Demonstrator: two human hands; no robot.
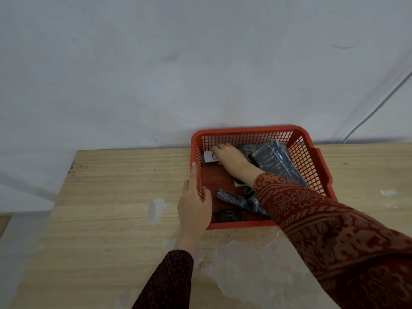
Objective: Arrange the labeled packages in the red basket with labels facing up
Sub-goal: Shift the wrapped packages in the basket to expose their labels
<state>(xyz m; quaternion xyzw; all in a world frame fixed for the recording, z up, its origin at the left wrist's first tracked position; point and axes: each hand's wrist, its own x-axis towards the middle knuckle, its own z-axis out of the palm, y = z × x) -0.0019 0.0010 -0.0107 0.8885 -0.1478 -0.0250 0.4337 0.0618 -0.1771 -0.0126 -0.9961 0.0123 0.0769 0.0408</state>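
Observation:
The red basket (247,130) stands at the back of the wooden table against the wall. My left hand (194,206) grips its left wall, thumb inside, fingers outside. My right hand (230,157) reaches into the far left corner and rests on a dark package with a white label (209,156) facing up. A large dark wrapped package (276,162) leans tilted at the right side of the basket. Smaller dark packages (236,200) lie near the front, and part of a white label (239,184) shows under my right wrist.
The wooden table (116,197) has pale worn patches (156,210) on its top, the largest near the front. A grey wall rises right behind the basket. A thin cable (376,108) runs down the wall at the right.

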